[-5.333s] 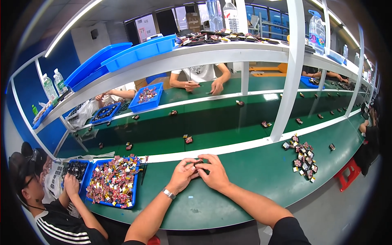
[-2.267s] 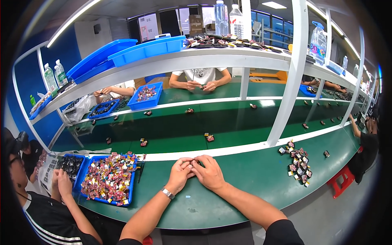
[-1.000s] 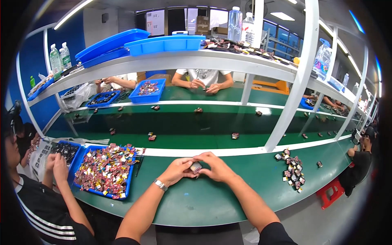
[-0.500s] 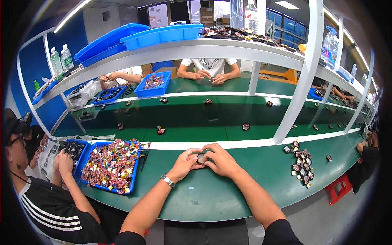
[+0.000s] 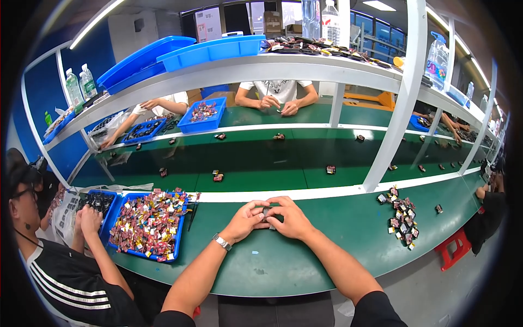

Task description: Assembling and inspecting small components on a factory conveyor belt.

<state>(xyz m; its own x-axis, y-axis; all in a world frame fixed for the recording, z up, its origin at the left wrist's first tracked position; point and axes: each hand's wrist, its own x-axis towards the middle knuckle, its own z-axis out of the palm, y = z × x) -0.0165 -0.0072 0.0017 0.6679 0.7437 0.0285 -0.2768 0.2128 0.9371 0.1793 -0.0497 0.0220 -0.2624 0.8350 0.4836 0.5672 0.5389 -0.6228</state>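
Between the fingers of both hands is a small dark squarish part (image 5: 266, 211), mostly covered by the fingertips, so its exact kind is hidden. My left hand (image 5: 244, 222), with a metal-band watch (image 5: 223, 241) on the wrist, grips it from the left. From the other side my right hand (image 5: 291, 219) closes on it, thumb and fingers bent. Both hands are just above the green worktable (image 5: 294, 267). Left of them, a blue tray (image 5: 177, 248) is heaped with small red, yellow and white pieces (image 5: 147, 223). To the right lies a loose pile of small black-and-red assemblies (image 5: 403, 220).
Black tweezers (image 5: 193, 211) lie beside the tray. A white upright post (image 5: 389, 131) and shelf (image 5: 261, 68) stand ahead, over a green belt (image 5: 250, 182) with scattered assemblies. A co-worker (image 5: 71, 267) sits close at my left; another person (image 5: 278, 95) works opposite.
My right fingers have shifted over the dark part and now cover more of it. Assemblies on the belt have moved slightly right. A far-left co-worker's arm has reached out over the table.
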